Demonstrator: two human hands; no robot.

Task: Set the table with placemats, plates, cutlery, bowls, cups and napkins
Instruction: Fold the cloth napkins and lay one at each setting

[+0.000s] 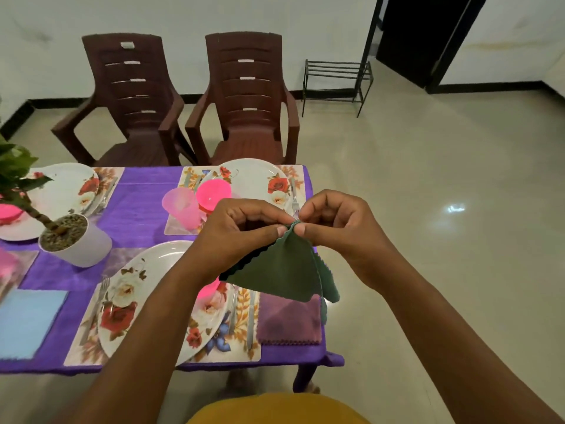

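Both hands, left hand (244, 228) and right hand (336, 228), pinch the green napkin (284, 270) by one corner; cloth hangs over the purple napkin (289, 322) at the bench's right edge.

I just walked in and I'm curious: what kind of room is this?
Most likely a home dining room: a table with a purple cloth set with floral plates, two brown plastic armchairs by a plain wall, and a potted plant.

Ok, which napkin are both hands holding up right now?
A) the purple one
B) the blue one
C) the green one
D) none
C: the left hand and right hand pinch the top of the green napkin; the purple napkin and blue napkin lie flat on the table.
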